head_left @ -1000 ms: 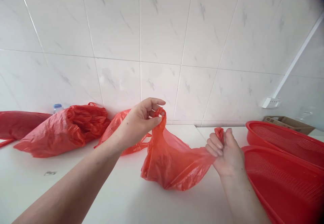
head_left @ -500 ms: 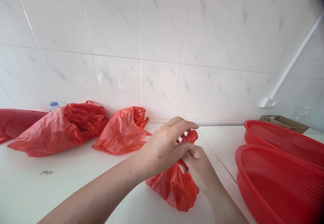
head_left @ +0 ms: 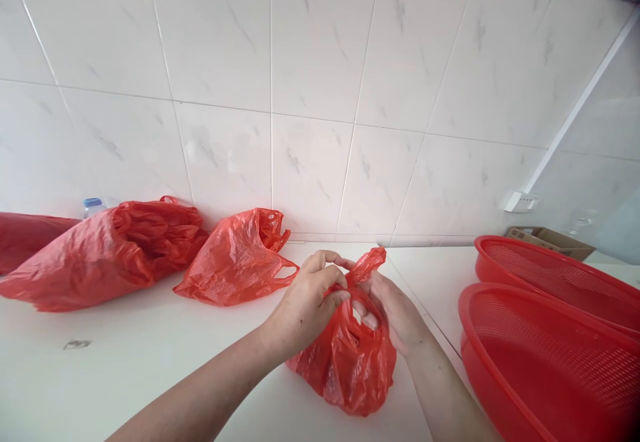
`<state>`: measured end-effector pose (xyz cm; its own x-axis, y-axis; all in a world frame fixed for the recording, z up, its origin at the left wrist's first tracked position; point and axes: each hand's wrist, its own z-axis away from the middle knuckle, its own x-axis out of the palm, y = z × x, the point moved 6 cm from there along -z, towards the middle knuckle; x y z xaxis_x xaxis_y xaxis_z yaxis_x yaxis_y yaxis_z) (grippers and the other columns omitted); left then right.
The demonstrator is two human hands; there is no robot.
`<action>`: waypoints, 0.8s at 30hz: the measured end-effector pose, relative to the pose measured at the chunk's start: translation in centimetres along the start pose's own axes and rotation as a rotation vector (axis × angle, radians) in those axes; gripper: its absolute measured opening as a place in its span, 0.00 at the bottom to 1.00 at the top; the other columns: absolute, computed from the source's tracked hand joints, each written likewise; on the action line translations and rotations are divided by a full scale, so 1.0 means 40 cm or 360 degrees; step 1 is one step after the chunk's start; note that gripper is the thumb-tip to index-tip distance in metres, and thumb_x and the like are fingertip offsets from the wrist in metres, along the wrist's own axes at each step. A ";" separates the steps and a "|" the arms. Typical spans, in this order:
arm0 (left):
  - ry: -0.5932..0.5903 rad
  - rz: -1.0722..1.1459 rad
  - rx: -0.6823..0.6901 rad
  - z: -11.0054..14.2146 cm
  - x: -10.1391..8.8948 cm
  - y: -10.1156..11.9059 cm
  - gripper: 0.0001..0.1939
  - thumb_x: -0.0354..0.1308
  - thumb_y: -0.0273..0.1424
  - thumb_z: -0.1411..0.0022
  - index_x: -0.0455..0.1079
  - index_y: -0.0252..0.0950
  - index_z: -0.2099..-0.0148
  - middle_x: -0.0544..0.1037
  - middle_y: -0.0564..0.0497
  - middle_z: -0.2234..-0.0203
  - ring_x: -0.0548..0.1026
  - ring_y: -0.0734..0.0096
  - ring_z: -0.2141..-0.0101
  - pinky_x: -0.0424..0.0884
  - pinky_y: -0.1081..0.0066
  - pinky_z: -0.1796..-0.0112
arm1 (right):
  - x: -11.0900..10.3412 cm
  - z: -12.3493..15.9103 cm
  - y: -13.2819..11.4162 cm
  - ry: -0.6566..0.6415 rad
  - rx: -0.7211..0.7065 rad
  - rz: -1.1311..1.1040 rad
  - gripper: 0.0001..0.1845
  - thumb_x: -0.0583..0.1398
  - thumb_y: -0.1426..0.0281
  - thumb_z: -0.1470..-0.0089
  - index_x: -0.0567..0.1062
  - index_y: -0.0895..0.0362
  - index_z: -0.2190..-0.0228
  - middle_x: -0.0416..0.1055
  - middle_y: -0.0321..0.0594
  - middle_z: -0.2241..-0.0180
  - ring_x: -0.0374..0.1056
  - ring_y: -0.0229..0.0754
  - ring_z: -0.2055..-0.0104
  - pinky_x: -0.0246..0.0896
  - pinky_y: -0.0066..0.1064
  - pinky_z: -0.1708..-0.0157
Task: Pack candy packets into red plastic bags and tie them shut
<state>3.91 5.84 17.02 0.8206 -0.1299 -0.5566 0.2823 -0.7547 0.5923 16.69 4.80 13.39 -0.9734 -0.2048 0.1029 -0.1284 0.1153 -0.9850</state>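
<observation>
A red plastic bag (head_left: pixel 350 375) rests on the white table in front of me, its twisted top pulled upward. My left hand (head_left: pixel 313 302) pinches the bag's gathered handles between thumb and fingers. On the other side, my right hand (head_left: pixel 395 312) has its fingers curled through and around a loop of the handle, partly hidden behind the plastic. The free handle end sticks up above both hands. What the bag contains cannot be made out.
Left of my hands lie a smaller red bag (head_left: pixel 227 262) and a big red bag (head_left: pixel 110 255) by the tiled wall, with a blue-capped bottle (head_left: pixel 93 206) behind. Two red baskets (head_left: pixel 530 355) stand at the right, a cardboard box (head_left: pixel 555 241) beyond them.
My hands have moved apart from their crossed position. The left has drawn back to the left, and a loop in the bag's handle now shows between them.
</observation>
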 end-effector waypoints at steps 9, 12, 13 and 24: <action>0.0007 0.0239 -0.0235 0.009 0.021 -0.033 0.06 0.52 0.22 0.42 0.63 0.40 0.68 0.69 0.51 0.65 0.69 0.69 0.62 0.67 0.66 0.60 | -0.034 -0.013 0.037 0.0172 -0.0076 -0.0326 0.34 0.45 0.42 0.45 0.75 0.54 0.58 0.63 0.34 0.80 0.52 0.32 0.83 0.48 0.25 0.81; -0.0038 0.0325 -0.0335 0.009 0.022 -0.050 0.04 0.52 0.26 0.41 0.66 0.40 0.67 0.71 0.50 0.58 0.69 0.66 0.57 0.66 0.63 0.56 | -0.031 -0.005 0.020 0.0040 -0.0105 -0.0284 0.28 0.50 0.47 0.44 0.77 0.56 0.70 0.64 0.35 0.79 0.57 0.33 0.79 0.55 0.26 0.76; -0.0036 0.0356 -0.0365 0.009 0.021 -0.053 0.04 0.52 0.26 0.41 0.66 0.40 0.67 0.70 0.49 0.53 0.68 0.64 0.53 0.65 0.62 0.54 | -0.026 -0.002 0.012 -0.0020 -0.0107 -0.0170 0.24 0.53 0.51 0.44 0.77 0.57 0.73 0.64 0.35 0.77 0.59 0.33 0.76 0.57 0.27 0.73; -0.0172 0.0217 -0.0498 0.024 0.045 -0.034 0.04 0.50 0.30 0.40 0.61 0.39 0.69 0.67 0.58 0.78 0.63 0.74 0.75 0.58 0.73 0.74 | -0.067 -0.006 0.004 0.0552 -0.0098 0.1310 0.09 0.57 0.71 0.53 0.74 0.49 0.68 0.63 0.29 0.81 0.54 0.34 0.80 0.49 0.27 0.79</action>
<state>4.53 6.00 14.67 0.8087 -0.2956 -0.5086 0.3261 -0.4943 0.8058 19.25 5.59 12.98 -0.7630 0.2700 -0.5873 0.6359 0.1501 -0.7570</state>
